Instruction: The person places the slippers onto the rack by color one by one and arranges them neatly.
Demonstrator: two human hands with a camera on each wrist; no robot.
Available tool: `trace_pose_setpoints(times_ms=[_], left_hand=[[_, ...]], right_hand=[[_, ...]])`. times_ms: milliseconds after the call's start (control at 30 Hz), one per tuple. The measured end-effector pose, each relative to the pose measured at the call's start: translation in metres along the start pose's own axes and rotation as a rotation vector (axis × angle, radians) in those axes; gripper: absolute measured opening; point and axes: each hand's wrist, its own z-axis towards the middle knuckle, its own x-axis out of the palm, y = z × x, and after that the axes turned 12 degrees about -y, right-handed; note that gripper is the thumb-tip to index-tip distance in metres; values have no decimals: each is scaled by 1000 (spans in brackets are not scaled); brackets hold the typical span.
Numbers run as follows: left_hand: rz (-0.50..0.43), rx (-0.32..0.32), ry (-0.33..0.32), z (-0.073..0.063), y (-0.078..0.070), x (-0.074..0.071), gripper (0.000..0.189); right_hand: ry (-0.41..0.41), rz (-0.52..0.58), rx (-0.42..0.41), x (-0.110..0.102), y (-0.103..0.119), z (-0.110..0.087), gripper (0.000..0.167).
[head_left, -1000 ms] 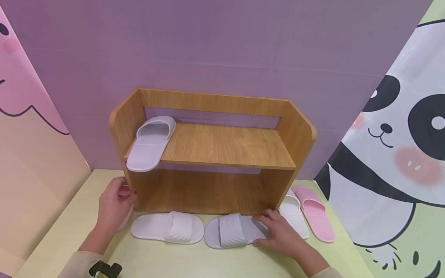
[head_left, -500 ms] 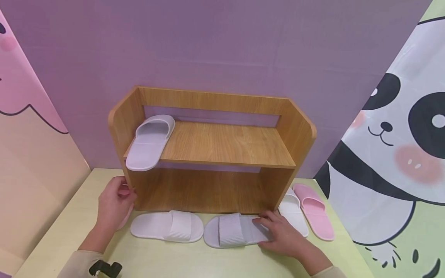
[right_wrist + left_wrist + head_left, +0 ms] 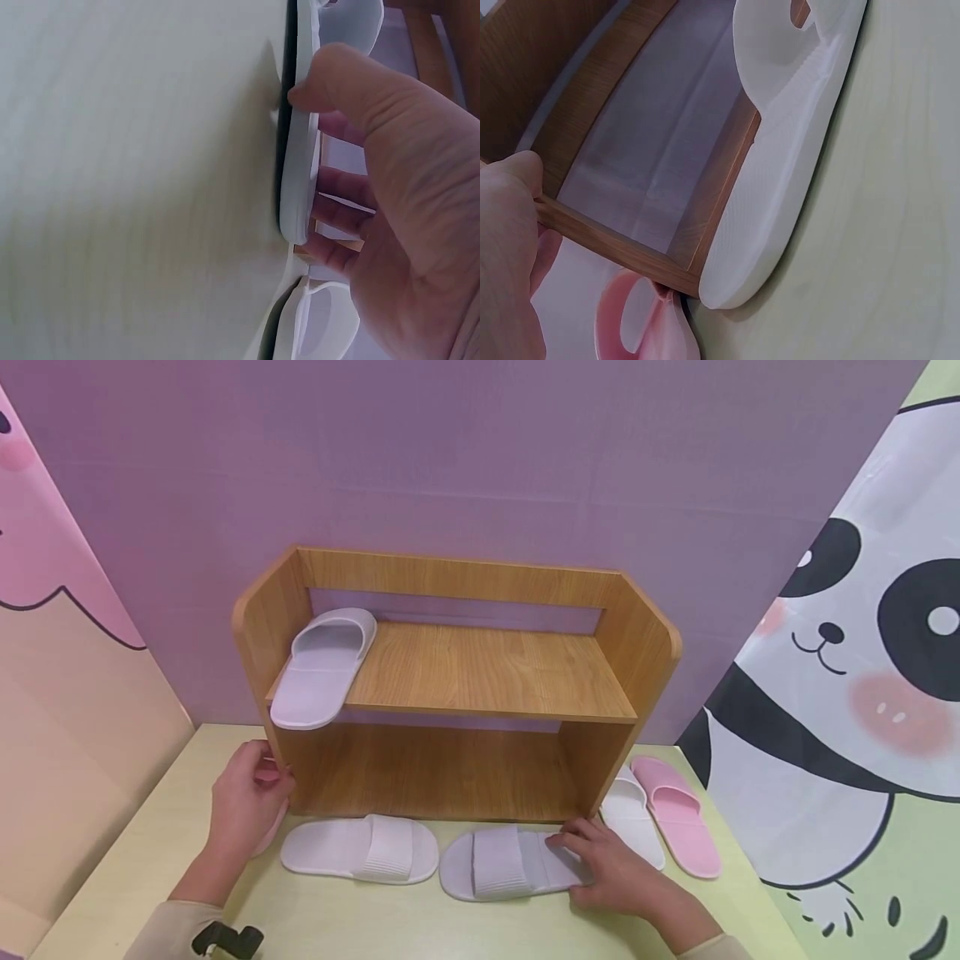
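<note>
My left hand point(image 3: 246, 797) grips the front edge of the left side panel of a two-tier wooden shoe rack point(image 3: 487, 672), thumb on one face and fingers behind it in the left wrist view. A pale grey slipper point(image 3: 501, 864) lies crosswise in front of the rack. Its heel end is held by my right hand point(image 3: 618, 868); the right wrist view has the thumb point(image 3: 341, 79) at the sole's near edge, with the fingers across the footbed. Left of it lies a white slipper point(image 3: 330, 847). One pale lilac slipper point(image 3: 318, 681) stands on the upper shelf, its heel overhanging the front.
A pink slipper point(image 3: 667, 330) sits outside the rack's left side, partly hidden by my left hand in the head view. To the right of the rack stand a white slipper point(image 3: 633, 827) and a pink slipper point(image 3: 682, 827). A purple backdrop point(image 3: 465, 468) rises behind.
The grey slipper has shifted slightly toward me, and my right thumb has slid to the right along its edge. My left hand keeps its place on the rack.
</note>
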Motion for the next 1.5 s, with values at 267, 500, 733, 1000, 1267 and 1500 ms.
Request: trace_pose_setpoints(times_ms=[267, 500, 733, 1000, 1267, 1500], left_hand=[[-9, 2, -9, -1, 1, 1, 39], [-11, -9, -6, -2, 0, 1, 40], [-14, -8, -9, -2, 0, 1, 40], [-17, 0, -14, -2, -1, 2, 40], [-3, -21, 5, -1, -5, -1, 38], [-12, -12, -11, -2, -3, 1, 38]], right_hand=[[-94, 12, -53, -7, 3, -4, 67], [-211, 49, -107, -21, 7, -4, 72], [-287, 71, -146, -26, 13, 3, 74], [-395, 75, -215, -32, 24, 14, 76], [-443, 102, -237, -46, 40, 23, 77], [-505, 113, -317, -62, 56, 37, 73]])
